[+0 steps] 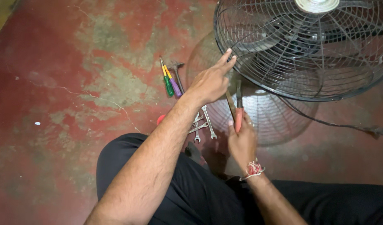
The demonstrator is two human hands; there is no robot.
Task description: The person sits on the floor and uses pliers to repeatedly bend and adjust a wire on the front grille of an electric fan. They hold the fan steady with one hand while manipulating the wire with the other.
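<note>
A black wire fan cage with blades inside stands at the upper right. My left hand reaches up, its fingertips touching the cage's lower left rim. My right hand grips pliers with red handles, their jaws pointing up at the cage's bottom edge. A red and white thread is tied round my right wrist. A second, loose wire guard lies flat on the floor beneath the fan.
On the worn red floor lie a green screwdriver, a purple one, a hammer and several spanners. A black cable runs to a plug at the right. My dark-trousered legs fill the bottom.
</note>
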